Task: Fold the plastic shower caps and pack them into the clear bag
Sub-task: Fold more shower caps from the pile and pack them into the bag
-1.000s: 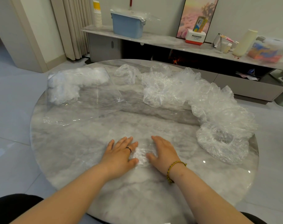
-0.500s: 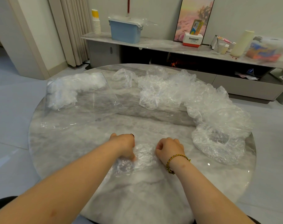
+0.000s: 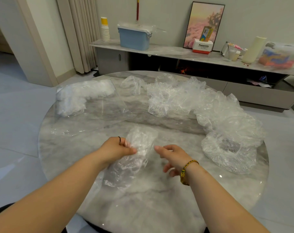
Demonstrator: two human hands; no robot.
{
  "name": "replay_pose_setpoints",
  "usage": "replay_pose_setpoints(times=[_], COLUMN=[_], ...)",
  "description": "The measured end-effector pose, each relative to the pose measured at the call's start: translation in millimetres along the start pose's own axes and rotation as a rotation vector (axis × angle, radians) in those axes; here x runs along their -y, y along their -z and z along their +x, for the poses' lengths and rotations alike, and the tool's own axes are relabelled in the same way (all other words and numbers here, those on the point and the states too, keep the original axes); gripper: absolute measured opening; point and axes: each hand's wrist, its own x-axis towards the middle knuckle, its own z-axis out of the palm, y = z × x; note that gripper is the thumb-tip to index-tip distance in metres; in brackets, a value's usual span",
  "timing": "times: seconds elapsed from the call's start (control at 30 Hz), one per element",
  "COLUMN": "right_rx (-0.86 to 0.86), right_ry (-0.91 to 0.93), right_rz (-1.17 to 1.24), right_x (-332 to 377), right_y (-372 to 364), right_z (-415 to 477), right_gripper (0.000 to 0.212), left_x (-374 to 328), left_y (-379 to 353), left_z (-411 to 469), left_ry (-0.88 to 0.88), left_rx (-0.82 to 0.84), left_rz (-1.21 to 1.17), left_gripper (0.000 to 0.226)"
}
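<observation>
Marble table [image 3: 159,207]. Cap pile [image 3: 210,106] arcs far to right; clear bag [image 3: 92,105] far left. Left hand [image 3: 116,148] pinches crumpled shower cap [image 3: 141,140], near centre. Right hand [image 3: 174,155] just right of it, fingers loosely spread, holding nothing.

My left grip [image 3: 115,149] pinches a crumpled shower cap [image 3: 141,140] over the table [image 3: 142,207]. My right grip [image 3: 174,156], fingers loose, hangs just beside it.
</observation>
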Motion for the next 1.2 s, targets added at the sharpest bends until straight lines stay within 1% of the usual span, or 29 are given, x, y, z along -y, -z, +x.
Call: replay_pose_setpoints(times=[0.07, 0.1, 0.13, 0.2, 0.23, 0.33, 0.43, 0.5, 0.53, 0.57, 0.6, 0.63, 0.67, 0.7, 0.73, 0.8, 0.83, 0.9, 0.93, 0.97, 1.03, 1.07, 1.13, 1.17, 1.2], right_rx=[0.155, 0.192, 0.2, 0.181, 0.171, 0.121, 0.014, -0.075, -0.113, -0.139, -0.14, -0.131, -0.12, -0.117, -0.124, -0.097, -0.07, -0.007, 0.019, 0.04, 0.053, 0.045, 0.019, 0.007, -0.015], right_ry=[-0.043, -0.033, -0.005, 0.09, 0.148, 0.305, 0.492, 0.645, 0.714, 0.776, 0.827, 0.867, 0.893, 0.918, 0.947, 0.967, 0.934, 0.891, 0.869, 0.837, 0.78, 0.729, 0.609, 0.562, 0.534], right_rz=[-0.006, 0.009, 0.042, 0.142, 0.177, 0.25, 0.258, 0.17, 0.088, 0.002, -0.08, -0.151, -0.217, -0.286, -0.359, -0.513, -0.604, -0.78, -0.816, -0.813, -0.764, -0.749, -0.754, -0.743, -0.726], right_x=[-3, -4, -4, -1, 1, 5, 5, 3, 2, -1, -4, -8, -11, -15, -18, -27, -31, -37, -38, -39, -37, -34, -30, -29, -28], right_y=[-7, -11, -15, -21, -23, -27, -32, -36, -38, -40, -42, -43, -43, -44, -46, -47, -47, -49, -51, -51, -52, -52, -52, -53, -54], right_z=[-4, -4, -4, -5, -5, -6, -5, -2, -1, 0, 1, 4, 5, 6, 9, 14, 16, 18, 17, 16, 11, 9, 9, 10, 12], right_gripper=[0.057, 0.055, 0.047, 0.021, 0.014, 0.025, 0.032, 0.035, 0.032, 0.024, 0.013, 0.009, 0.014, 0.02, 0.024, 0.024, 0.027, 0.04, 0.043, 0.044, 0.051, 0.049, 0.035, 0.031, 0.028], left_x=[-1, -2, -2, -5, -6, -10, -12, -12, -8, -4, 1, 8, 16, 26, 33, 46, 53, 58, 61, 64, 67, 67, 65, 63, 64], left_y=[4, 5, 6, 6, 7, 12, 15, 17, 18, 19, 21, 23, 24, 25, 25, 22, 20, 18, 17, 17, 19, 20, 21, 20, 19], left_z=[-6, -8, -10, -14, -16, -21, -22, -22, -21, -22, -21, -20, -19, -16, -16, -16, -17, -21, -22, -23, -23, -23, -22, -22, -20], left_ry=[-0.033, -0.05, -0.064, -0.083, -0.094, -0.153, -0.296, -0.423, -0.476, -0.538, -0.597, -0.634, -0.66, -0.694, -0.695, -0.704, -0.708, -0.594, -0.535, -0.45, -0.323, -0.279, -0.185, -0.143, -0.121], left_rx=[-0.005, 0.0, 0.003, 0.003, 0.0, -0.029, -0.135, -0.244, -0.283, -0.305, -0.315, -0.306, -0.304, -0.307, -0.269, -0.232, -0.217, -0.11, -0.093, -0.063, -0.006, -0.012, -0.006, -0.01, -0.027], left_rz=[-0.06, -0.081, -0.108, -0.166, -0.186, -0.14, -0.017, 0.094, 0.148, 0.211, 0.285, 0.368, 0.462, 0.561, 0.635, 0.751, 0.788, 0.736, 0.696, 0.639, 0.475, 0.392, 0.223, 0.126, 0.062], left_gripper=[0.031, 0.029, 0.027, 0.022, 0.021, 0.022, 0.02, 0.027, 0.029, 0.027, 0.022, 0.009, 0.013, 0.029, 0.031, 0.022, 0.023, 0.035, 0.042, 0.043, 0.027, 0.025, 0.025, 0.022, 0.024])
